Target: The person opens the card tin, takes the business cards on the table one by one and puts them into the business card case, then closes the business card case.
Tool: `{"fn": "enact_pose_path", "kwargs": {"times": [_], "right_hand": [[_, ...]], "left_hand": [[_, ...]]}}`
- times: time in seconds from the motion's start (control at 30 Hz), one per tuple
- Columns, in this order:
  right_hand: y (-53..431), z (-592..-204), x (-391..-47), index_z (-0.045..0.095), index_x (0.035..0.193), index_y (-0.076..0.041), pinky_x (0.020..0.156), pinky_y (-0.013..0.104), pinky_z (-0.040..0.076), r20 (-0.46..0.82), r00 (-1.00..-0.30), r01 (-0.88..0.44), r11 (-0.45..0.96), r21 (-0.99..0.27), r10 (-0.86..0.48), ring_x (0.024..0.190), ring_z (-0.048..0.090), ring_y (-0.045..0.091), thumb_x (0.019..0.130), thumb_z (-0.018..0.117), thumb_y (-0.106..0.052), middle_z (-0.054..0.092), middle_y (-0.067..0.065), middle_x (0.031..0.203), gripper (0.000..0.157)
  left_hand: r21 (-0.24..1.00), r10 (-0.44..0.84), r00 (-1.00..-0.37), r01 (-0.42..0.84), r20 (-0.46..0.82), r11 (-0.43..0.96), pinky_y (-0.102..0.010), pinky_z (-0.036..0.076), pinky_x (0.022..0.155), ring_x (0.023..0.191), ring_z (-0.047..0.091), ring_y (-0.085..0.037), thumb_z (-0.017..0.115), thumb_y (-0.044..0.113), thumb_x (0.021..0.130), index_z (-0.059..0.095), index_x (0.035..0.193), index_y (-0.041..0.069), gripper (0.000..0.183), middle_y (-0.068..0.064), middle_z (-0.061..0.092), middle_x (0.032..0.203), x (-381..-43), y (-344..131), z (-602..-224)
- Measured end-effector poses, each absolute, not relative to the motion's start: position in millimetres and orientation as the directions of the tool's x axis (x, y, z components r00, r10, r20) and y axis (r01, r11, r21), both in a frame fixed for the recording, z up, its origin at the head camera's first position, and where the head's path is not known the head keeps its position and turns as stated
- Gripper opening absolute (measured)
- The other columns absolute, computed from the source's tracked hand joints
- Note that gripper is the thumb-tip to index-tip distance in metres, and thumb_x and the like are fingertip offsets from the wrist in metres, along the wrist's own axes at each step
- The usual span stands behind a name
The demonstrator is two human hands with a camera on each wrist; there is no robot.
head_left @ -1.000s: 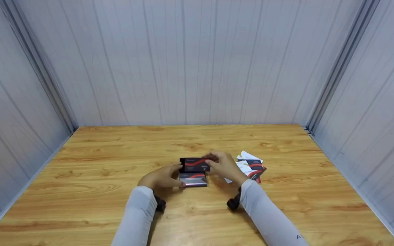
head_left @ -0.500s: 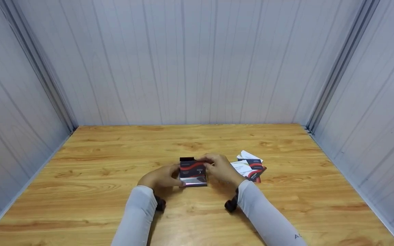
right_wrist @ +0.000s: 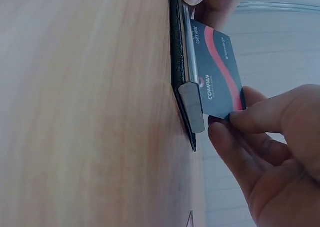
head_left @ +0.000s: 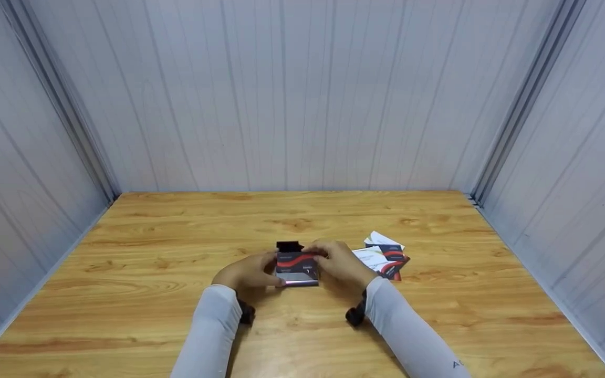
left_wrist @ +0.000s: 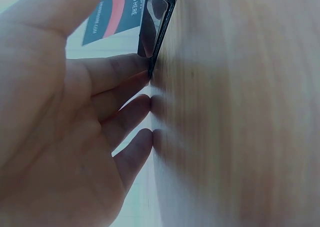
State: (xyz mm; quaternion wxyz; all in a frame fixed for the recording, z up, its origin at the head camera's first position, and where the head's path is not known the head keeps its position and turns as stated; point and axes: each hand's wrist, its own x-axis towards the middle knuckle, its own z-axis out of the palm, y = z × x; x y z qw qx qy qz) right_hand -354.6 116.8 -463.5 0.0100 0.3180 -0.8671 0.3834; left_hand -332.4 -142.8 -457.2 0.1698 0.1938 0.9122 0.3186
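Observation:
A business card case (head_left: 302,283) with a black covering and shiny metal edges lies open on the table, its dark lid (head_left: 288,245) at the far side. My left hand (head_left: 247,270) grips its left end, thumb on the near edge and fingers toward the far edge. A dark business card (right_wrist: 217,67) with a red wave pokes partly into the case, tilted up from it. My right hand (head_left: 340,262) pinches the card's far right corner between thumb and fingers. In the left wrist view the case (left_wrist: 152,27) hides part of the card.
To the right of my right hand lies a loose pile of business cards (head_left: 386,257), white, dark and red. The wooden table (head_left: 176,226) meets a pale panelled wall (head_left: 302,105) at the back, with similar walls at both sides.
My right hand has brought the card toward me, from above the lid down into the case. My left hand has stayed in place on the case.

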Motion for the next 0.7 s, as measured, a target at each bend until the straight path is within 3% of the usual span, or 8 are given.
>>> {"fn": "enact_pose_path", "kwargs": {"times": [0.47, 0.7], "right_hand": [[120.4, -462.2, -353.4, 0.071, 0.124, -0.009, 0.092, 0.042, 0.052, 0.176, -0.782, -0.557, 0.541, -0.63, -0.598, 0.112, 0.062, 0.024, 0.096, 0.058, 0.005, 0.068, 0.01, 0.121, 0.034], [121.8, -462.4, -351.8, 0.07, 0.126, -0.006, 0.094, 0.045, 0.051, 0.15, -0.735, -0.61, 0.547, -0.574, -0.662, 0.11, 0.063, 0.027, 0.096, 0.057, 0.004, 0.069, 0.011, 0.12, 0.034]], "left_hand": [[0.649, 0.47, -0.864, 0.252, -0.183, 0.717, -0.049, 0.022, 0.118, 0.148, 0.025, -0.03, 0.076, 0.04, 0.089, 0.029, 0.159, 0.008, 0.09, -0.013, 0.029, 0.161, -334.6, -142.8, -457.3], [0.641, 0.463, -0.864, 0.242, -0.2, 0.728, -0.052, 0.02, 0.118, 0.149, 0.021, -0.03, 0.075, 0.04, 0.091, 0.032, 0.159, 0.012, 0.085, -0.009, 0.024, 0.164, -331.5, -143.2, -456.3]]}}
